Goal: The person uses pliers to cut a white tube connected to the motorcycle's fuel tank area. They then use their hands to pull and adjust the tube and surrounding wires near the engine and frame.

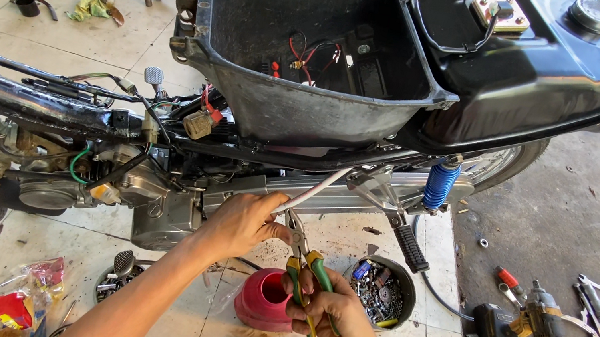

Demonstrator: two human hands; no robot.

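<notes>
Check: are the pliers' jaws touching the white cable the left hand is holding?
Touching. In the head view the pliers, gripped in the right hand, have their tips meeting the white cable right beside the left hand pinching it; no gap shows.

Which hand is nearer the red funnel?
Right. The right hand, holding pliers, sits just beside the red funnel; the left hand pinches a white cable above it.

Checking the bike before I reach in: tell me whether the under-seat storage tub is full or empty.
Nearly empty: the under-seat storage tub stands uncovered, its dark floor bare except for red and black wires at the bottom.
</notes>
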